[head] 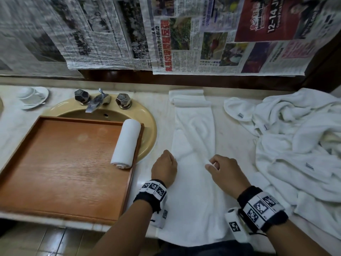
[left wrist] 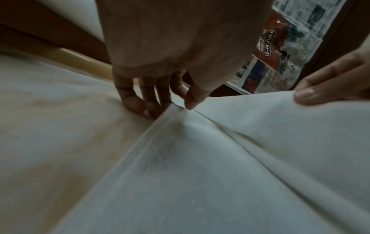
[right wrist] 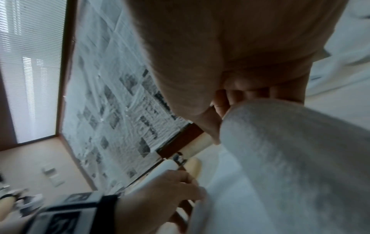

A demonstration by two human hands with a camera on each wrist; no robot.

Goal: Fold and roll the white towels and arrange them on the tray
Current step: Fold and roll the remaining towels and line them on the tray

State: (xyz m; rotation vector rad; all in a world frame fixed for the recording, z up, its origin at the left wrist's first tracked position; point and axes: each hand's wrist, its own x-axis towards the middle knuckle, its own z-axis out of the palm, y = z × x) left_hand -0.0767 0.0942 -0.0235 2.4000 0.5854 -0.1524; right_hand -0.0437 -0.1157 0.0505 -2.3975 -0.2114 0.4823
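Long white towel (head: 193,137) lies flat on the worktop (head: 158,100), folded into a narrow strip running away from the person; far end partly rolled or doubled over near the back wall; near end hangs over the front edge.
Left hand (head: 164,166) sits at the strip's left edge; the left wrist view shows its fingers (left wrist: 138,101) curled down onto the worktop with the thumb on top, pinching the towel's folded edge.
Right hand (head: 224,171) is at the strip's right edge, pinching a lifted fold of the same towel between thumb and fingers; the right wrist view shows that fabric raised off the surface.
Wooden tray (head: 55,163) rests over the sink (head: 147,122), left of the towel; one rolled towel (head: 126,143) lies inside it along the right wall.
Pile of loose white towels (head: 295,145) on the worktop to the right, apart from the strip.
Cup and saucer (head: 32,97) at far left; newspaper (head: 203,34) covers the wall behind.
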